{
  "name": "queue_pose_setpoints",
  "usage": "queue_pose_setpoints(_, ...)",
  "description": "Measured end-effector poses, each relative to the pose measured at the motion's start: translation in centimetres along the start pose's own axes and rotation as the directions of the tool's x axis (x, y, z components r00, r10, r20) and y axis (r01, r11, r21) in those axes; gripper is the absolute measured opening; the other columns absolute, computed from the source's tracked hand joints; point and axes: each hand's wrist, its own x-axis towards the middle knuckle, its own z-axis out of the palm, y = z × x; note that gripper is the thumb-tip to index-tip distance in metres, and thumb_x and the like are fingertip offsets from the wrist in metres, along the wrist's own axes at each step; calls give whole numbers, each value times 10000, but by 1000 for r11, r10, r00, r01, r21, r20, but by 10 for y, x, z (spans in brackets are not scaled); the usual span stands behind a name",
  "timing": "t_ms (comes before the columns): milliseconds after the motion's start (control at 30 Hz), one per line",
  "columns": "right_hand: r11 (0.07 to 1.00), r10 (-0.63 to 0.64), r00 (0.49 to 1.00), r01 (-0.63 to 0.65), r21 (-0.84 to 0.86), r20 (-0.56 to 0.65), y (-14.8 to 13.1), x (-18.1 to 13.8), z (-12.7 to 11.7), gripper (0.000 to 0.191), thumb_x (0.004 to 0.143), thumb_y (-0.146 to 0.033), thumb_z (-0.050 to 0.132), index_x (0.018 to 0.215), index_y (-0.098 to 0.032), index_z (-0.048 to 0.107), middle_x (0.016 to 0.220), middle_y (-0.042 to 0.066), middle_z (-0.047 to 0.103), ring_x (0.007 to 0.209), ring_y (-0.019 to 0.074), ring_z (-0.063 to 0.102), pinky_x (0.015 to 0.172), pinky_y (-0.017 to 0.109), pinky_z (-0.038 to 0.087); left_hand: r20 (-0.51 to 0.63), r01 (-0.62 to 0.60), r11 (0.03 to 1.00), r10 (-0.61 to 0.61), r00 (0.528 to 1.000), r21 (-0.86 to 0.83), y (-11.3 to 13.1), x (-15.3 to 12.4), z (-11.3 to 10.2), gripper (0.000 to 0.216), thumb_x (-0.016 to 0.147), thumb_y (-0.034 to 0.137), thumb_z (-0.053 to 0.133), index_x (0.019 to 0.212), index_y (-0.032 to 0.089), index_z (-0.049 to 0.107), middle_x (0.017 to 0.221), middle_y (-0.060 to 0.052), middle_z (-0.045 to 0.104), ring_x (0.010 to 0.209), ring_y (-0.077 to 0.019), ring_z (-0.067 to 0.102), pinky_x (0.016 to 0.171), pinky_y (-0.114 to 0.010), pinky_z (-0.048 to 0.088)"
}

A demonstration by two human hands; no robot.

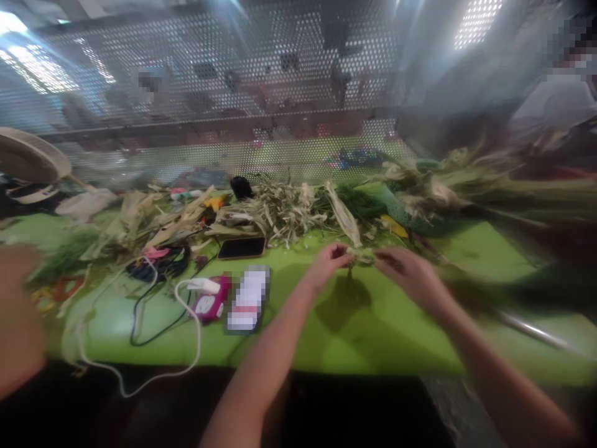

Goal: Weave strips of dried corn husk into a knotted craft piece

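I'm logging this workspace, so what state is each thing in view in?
Small pale piece: between both hands, blurred.
Left hand: pinching the piece.
Right hand: at its other end, grip unclear.
Far phone: flat, screen dark.
Near phone: flat, screen lit.
White cable: loosely looped, drooping past the green table's edge.
Dry husks: loosely heaped.

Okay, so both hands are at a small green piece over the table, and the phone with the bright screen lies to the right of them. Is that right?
Not quite: the head view shows the bright phone to the left of both hands. The left hand and right hand are indeed at the green piece over the table.
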Motion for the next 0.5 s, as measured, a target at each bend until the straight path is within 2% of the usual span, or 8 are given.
queue_pose_setpoints(133,999,21,999,-20,49,-39,-7,23,28,291,876,-452,600,932,-189,712,885,73,711,761,197,631,684,298,469,35,-2,1000,2,999,6,4,-2,2,389,609,340,861,854,136,639,772,7,614,730,-100,555,750,-265,429)
queue_pose_setpoints(233,993,34,998,-28,111,-59,-8,29,38,259,867,-419,601,800,-183,686,755,37,667,692,169,579,640,274,422,54,16,999,-15,998,-32,6,-4,4,366,620,343,854,837,133,647,772,8,612,728,-96,555,769,-264,423)
queue_pose_setpoints(367,950,69,997,-59,307,-23,-5,30,40,244,854,-413,615,822,-177,665,741,14,635,708,161,567,657,265,426,106,72,992,-61,993,-104,3,-5,4,365,630,352,850,856,136,662,802,-6,623,738,-106,560,778,-275,422)
queue_pose_setpoints(433,951,81,996,-70,303,-24,-3,29,39,234,857,-402,614,828,-175,664,738,10,626,703,155,558,657,261,420,119,81,994,-73,990,-67,2,-5,2,344,679,380,817,886,146,673,839,-19,637,769,-121,569,780,-280,422)
queue_pose_setpoints(500,972,57,997,-45,230,-45,-1,29,37,214,861,-379,608,821,-178,666,737,13,626,701,155,555,653,259,410,105,54,998,-58,993,33,3,-5,-1,318,753,424,753,910,155,684,862,-27,645,795,-130,567,773,-275,412)
